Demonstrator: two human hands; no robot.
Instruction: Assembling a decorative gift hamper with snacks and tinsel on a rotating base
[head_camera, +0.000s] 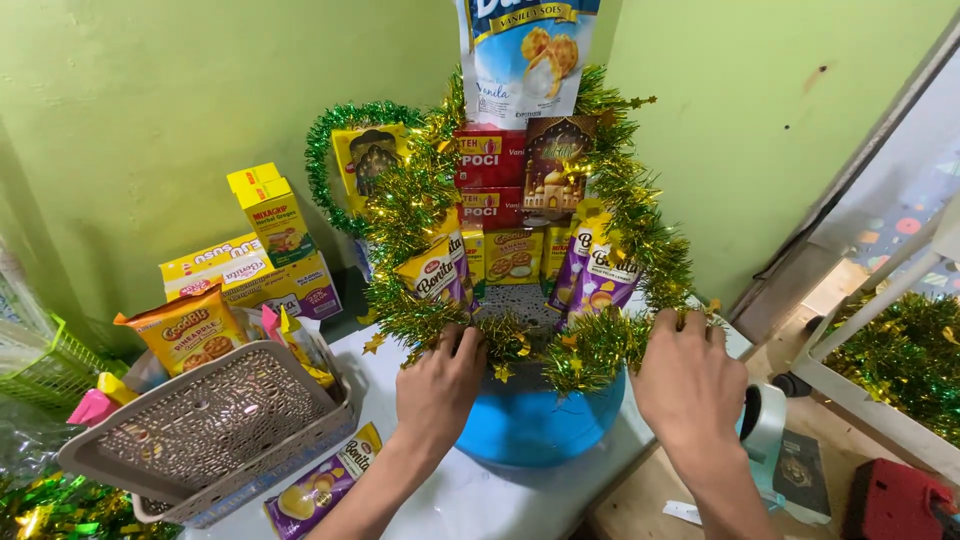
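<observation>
Both hands work at the front rim of a round blue tub (530, 425) that stands on a white tabletop (470, 500). Left hand (437, 385) has its fingers curled into the gold-green tinsel garland (500, 335) where it runs along the tub's rim, pinching a strand; right hand (688, 375) rests knuckles-up on the same garland at the rim's right end, fingertips buried in the tinsel, so whether it actually pinches anything cannot be told. Garland loops up both sides of a stacked snack display inside the tub: purple-and-yellow snack packets (590, 275) in front, red tea boxes (490, 175) behind, a dark card with a mosque picture (557, 165), and a large white-and-blue biscuit bag (525, 55) on top. Left of the tub lies an overturned grey perforated basket (215, 425), touching loose packets; yellow cartons (265, 250) stand behind it against the green wall (120, 120). A tape roll (765, 420) sits just beside the right wrist.
</observation>
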